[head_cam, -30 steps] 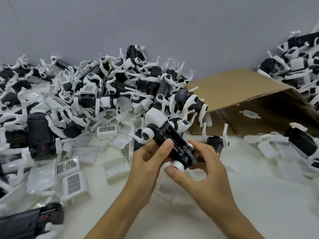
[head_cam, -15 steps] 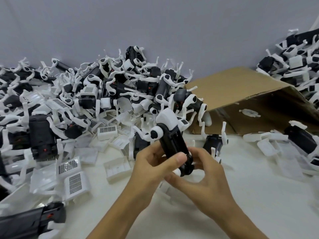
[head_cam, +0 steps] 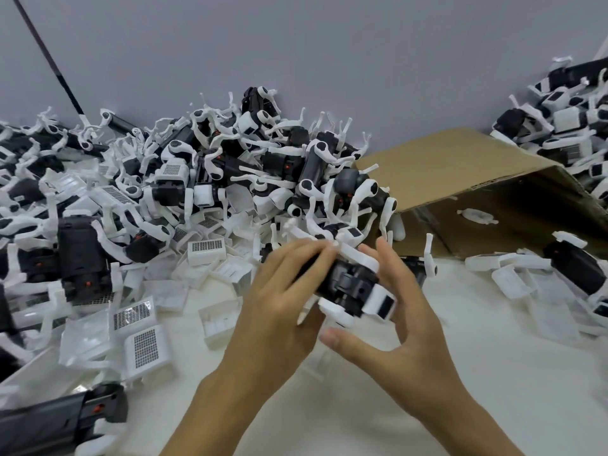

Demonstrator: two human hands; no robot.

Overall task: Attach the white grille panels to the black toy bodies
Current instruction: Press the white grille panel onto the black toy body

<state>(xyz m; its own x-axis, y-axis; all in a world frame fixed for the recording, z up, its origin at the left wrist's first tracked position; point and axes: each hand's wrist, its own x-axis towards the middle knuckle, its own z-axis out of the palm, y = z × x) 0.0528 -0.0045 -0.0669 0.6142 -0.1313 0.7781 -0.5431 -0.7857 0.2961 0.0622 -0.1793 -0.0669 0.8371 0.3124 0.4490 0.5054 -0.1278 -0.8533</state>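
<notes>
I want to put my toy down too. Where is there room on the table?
Bare white table lies near you, between the two forearms and right of the right hand, below the cardboard box. The left side is crowded with the toy pile and loose grille panels.

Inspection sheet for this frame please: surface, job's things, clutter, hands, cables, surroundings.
Surface: white tabletop, bare part near the camera.
Job's things: black toy body held between both hands; loose white grille panels lie at the left.
Clutter: big heap of toys at the back, a second heap far right, cardboard box on its side.
Hands: left hand grips the body; right hand has its fingers at the body's far side, thumb spread below it.
Cables: thin dark line slants down the wall top left; cannot tell if it is a cable.
Surroundings: plain grey wall.
</notes>
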